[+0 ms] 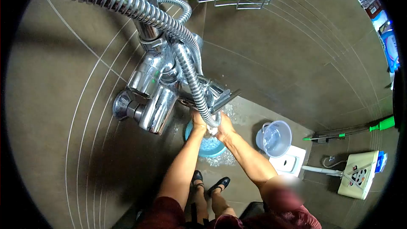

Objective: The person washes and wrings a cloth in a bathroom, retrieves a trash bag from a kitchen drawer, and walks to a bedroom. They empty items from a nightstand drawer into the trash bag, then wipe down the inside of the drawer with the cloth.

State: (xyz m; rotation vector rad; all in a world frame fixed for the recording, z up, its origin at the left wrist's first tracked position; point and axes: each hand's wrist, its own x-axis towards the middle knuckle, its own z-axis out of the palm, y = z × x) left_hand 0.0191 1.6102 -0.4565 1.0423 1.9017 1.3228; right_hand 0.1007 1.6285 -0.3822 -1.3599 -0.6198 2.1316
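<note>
White item [212, 132], between two bare hands, above a blue basin [206, 154].
Left hand [198, 120] at one side of the item, right hand [225, 126] at the other; item lies in the narrow gap between them, partly covered by a chrome hose [193, 80]. Fingers largely hidden; how far either hand is closed cannot be told. Basin: holds water, directly under the grip, floor wet beside it. Mixer [159, 104]: chrome, left of the grip. Bucket [276, 138]: pale, right of the grip, well apart.
</note>
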